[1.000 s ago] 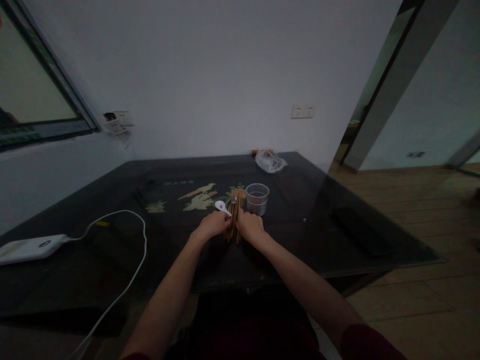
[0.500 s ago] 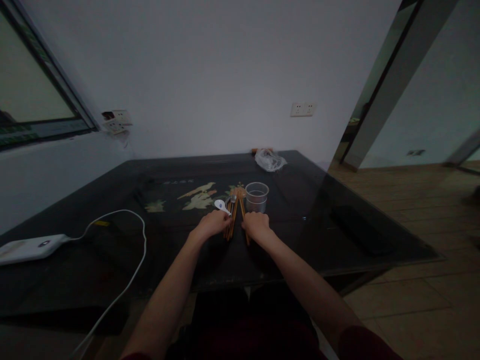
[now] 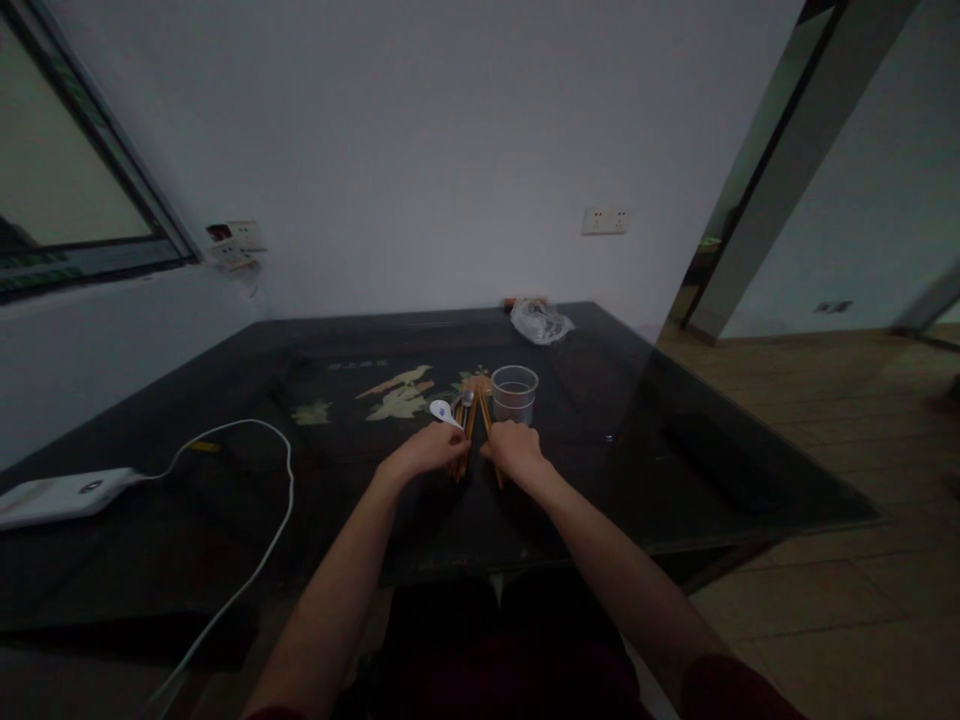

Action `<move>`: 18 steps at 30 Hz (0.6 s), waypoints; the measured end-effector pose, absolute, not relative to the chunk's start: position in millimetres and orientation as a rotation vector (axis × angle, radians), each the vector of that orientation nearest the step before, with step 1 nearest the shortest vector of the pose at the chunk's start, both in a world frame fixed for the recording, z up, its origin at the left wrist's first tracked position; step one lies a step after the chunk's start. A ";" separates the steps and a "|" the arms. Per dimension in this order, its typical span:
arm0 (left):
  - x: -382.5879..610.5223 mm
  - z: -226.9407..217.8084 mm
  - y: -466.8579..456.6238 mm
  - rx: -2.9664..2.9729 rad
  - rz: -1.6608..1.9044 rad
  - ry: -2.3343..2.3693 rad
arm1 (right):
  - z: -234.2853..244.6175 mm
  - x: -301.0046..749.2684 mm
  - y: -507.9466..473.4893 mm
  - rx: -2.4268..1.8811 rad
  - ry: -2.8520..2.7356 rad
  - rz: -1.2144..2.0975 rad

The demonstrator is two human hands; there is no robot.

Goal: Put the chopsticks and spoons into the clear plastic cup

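Note:
My left hand [image 3: 429, 450] is closed at the left bundle of chopsticks [image 3: 472, 418], its fingertips curled onto them. A white spoon [image 3: 441, 410] lies along that bundle, its handle running in at my left fingers. The bowl of a metal spoon [image 3: 468, 398] shows at the bundle's far end. My right hand [image 3: 516, 450] is closed around other wooden chopsticks [image 3: 485, 408], which slant out past both sides of it. Just beyond my right knuckles stands a clear plastic cup [image 3: 514, 385], upright, its lower part partly hidden by the hand.
The dark glossy table [image 3: 585, 500] bears a painted bird and flower pattern. A crumpled clear plastic bag [image 3: 540, 321] lies near the wall. At left lies a white power bank [image 3: 67, 495] with a white cable [image 3: 289, 480]. A dark flat object [image 3: 720, 462] lies at right.
My left fingers have shifted slightly right, further over the chopsticks. My right hand has moved very slightly left. The cup and both spoons stay nearly where they were.

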State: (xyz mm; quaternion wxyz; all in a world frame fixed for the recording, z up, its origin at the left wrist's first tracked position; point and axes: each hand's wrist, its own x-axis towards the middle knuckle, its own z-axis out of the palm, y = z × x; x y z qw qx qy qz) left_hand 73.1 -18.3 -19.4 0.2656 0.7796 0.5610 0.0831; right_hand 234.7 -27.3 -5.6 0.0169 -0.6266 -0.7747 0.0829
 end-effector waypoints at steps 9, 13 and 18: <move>81.5 -13.7 -12.1 2.052 0.639 1.473 | 15.4 239.0 -44.7 -1.820 -2.380 0.161; 84.7 -14.3 -7.9 2.034 0.819 1.477 | 18.1 237.1 -46.9 -1.732 -2.422 0.115; 90.0 -14.1 -9.6 1.854 1.048 1.394 | 14.0 237.5 -42.9 -1.691 -2.393 0.093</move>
